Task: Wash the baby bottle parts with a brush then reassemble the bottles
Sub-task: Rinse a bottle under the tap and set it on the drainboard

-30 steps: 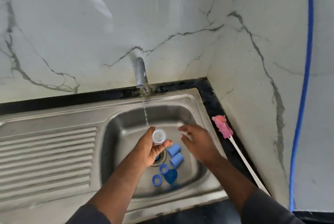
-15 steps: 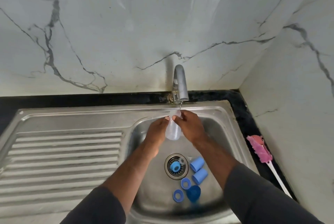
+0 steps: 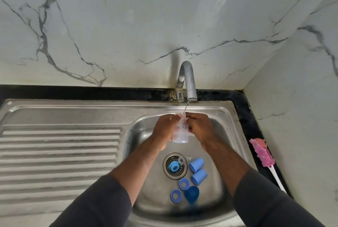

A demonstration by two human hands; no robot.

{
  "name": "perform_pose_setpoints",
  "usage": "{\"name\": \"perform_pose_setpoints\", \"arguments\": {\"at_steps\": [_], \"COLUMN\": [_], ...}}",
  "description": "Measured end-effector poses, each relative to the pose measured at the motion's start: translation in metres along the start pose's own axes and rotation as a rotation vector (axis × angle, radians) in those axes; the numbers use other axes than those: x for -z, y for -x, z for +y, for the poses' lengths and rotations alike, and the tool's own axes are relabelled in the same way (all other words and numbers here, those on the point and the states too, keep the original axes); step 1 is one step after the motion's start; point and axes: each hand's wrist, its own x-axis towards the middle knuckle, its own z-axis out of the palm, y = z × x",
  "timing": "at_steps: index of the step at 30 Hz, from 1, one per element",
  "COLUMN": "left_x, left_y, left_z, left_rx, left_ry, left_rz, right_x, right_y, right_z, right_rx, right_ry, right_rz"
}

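**Clear bottle held under the running tap**

The left hand (image 3: 165, 128) and right hand (image 3: 199, 126) both grasp the clear bottle (image 3: 180, 136), fingers curled round it from either side. They hold it above the sink (image 3: 142, 131), mouth up beneath a thin stream of water (image 3: 186, 108) from the faucet (image 3: 189, 80). Below, 1 blue collar (image 3: 173, 166) sits on the drain strainer (image 3: 180, 174). 2 light blue caps (image 3: 196, 164) lie on their sides just right of the drain. 2 flat blue rings (image 3: 184, 183) and a darker blue piece (image 3: 191, 193) lie beside them. The pink brush (image 3: 261, 152) rests on the black desk (image 3: 245, 113), right of the sink, well apart from both hands.
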Motion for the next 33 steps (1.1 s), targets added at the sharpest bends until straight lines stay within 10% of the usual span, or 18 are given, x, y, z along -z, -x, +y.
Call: {"name": "perform_pose_setpoints", "arguments": {"at_steps": [33], "left_x": [0.001], "left_y": [-0.001], "left_z": [0.005], "left_rx": [0.121], "left_ry": [0.082], "left_rz": [-0.084], "right_x": [0.011], "right_y": [0.012], "right_z": [0.007], "right_rx": [-0.082], "right_ry": [-0.220], "right_rz": [-0.164]}}
